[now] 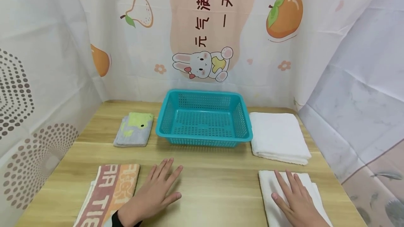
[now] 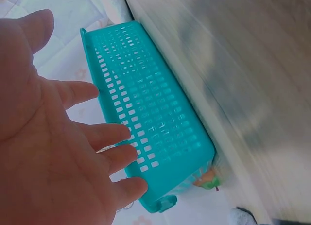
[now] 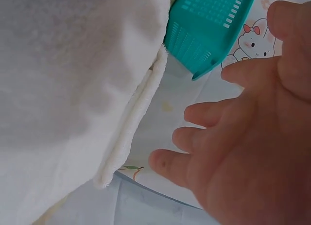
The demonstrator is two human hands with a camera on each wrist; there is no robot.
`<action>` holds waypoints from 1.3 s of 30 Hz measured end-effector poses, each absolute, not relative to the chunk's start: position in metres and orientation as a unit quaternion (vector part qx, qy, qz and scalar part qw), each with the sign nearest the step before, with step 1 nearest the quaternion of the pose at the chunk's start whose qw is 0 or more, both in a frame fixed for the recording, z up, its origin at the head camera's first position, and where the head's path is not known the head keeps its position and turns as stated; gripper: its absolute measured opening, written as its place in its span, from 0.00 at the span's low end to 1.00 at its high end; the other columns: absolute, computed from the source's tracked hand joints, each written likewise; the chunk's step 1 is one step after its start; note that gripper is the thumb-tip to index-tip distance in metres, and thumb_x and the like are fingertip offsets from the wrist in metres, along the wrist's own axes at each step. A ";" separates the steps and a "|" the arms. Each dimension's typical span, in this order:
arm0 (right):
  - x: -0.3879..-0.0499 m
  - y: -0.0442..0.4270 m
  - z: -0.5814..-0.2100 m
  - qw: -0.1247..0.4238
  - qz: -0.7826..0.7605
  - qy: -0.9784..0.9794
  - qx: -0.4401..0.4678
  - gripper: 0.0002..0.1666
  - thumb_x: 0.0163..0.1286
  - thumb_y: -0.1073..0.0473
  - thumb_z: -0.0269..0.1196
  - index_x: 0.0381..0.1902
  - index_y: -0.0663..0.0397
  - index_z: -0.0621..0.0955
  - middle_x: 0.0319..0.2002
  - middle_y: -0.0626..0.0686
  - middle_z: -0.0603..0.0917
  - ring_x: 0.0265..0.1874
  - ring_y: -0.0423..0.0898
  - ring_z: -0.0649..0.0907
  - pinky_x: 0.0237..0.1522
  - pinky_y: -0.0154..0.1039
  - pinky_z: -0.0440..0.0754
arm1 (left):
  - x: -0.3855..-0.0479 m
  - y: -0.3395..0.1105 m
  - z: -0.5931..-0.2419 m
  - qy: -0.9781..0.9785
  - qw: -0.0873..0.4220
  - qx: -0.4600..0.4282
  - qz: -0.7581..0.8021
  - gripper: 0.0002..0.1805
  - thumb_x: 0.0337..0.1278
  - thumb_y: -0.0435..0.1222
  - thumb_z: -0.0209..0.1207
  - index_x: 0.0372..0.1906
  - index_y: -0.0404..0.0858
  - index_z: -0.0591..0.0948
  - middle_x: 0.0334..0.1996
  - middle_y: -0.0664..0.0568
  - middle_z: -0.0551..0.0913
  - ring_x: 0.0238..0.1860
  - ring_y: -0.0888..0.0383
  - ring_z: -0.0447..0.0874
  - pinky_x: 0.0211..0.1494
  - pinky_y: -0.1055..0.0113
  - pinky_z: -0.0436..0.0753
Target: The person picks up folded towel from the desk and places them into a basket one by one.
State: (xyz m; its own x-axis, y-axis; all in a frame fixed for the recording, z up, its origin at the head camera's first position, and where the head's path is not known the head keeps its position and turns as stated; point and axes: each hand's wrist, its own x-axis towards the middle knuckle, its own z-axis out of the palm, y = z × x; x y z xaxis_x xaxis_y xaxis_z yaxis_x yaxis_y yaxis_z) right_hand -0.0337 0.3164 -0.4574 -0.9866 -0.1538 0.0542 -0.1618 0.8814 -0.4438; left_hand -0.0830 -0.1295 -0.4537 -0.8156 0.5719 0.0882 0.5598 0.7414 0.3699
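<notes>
head: patterned towel, bottom cut off | near white towel, partly behind right hand

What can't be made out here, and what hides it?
Head view: near end of the lettered towel, cut off by the bottom edge.
Head view: part of the nearer white towel, covered by the right hand.
Right wrist view: part of the basket, cut off by the top edge.

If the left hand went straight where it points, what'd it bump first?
Probably the basket: the left hand points toward its near side. The hand's height is hard to judge, so it might pass over.
</notes>
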 end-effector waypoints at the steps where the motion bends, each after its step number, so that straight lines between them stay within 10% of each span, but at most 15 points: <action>1: -0.034 0.317 -0.456 0.005 0.235 -0.969 0.081 0.43 0.78 0.49 0.54 0.81 0.39 0.46 0.73 0.78 0.49 0.72 0.78 0.43 0.61 0.79 0.43 | -0.084 -0.130 -0.453 0.933 0.014 0.303 0.192 0.37 0.71 0.53 0.53 0.77 0.41 0.61 0.76 0.32 0.53 0.76 0.35 0.49 0.70 0.32 0.54; 17: -0.024 0.329 -0.464 0.006 0.205 -0.977 0.062 0.43 0.77 0.48 0.55 0.81 0.44 0.48 0.72 0.77 0.52 0.70 0.81 0.48 0.51 0.81 0.54 | -0.079 -0.131 -0.458 0.933 0.016 0.302 0.195 0.37 0.71 0.53 0.53 0.77 0.41 0.61 0.76 0.33 0.53 0.76 0.35 0.49 0.70 0.33 0.55; 27: -0.028 0.341 -0.456 0.018 0.241 -0.968 0.069 0.42 0.79 0.52 0.52 0.81 0.51 0.45 0.70 0.83 0.48 0.69 0.82 0.40 0.65 0.74 0.30 | -0.081 -0.137 -0.453 0.937 -0.026 0.301 0.174 0.36 0.69 0.51 0.56 0.76 0.42 0.63 0.75 0.33 0.56 0.75 0.35 0.53 0.69 0.35 0.58; 39: -0.022 0.356 -0.460 0.018 0.242 -0.969 0.050 0.42 0.80 0.54 0.51 0.80 0.59 0.44 0.69 0.86 0.45 0.67 0.86 0.43 0.61 0.80 0.36 | -0.082 -0.139 -0.454 0.938 -0.016 0.303 0.170 0.36 0.69 0.51 0.56 0.76 0.42 0.63 0.75 0.33 0.56 0.75 0.35 0.53 0.70 0.36 0.56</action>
State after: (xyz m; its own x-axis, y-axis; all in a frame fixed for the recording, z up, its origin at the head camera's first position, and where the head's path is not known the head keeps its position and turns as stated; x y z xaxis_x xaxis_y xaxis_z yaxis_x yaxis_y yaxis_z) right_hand -0.0224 0.3559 -0.4600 -0.9944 -0.0879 0.0583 -0.1050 0.8782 -0.4665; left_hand -0.0819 -0.1392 -0.4536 -0.8163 0.5622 0.1328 0.5731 0.7590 0.3089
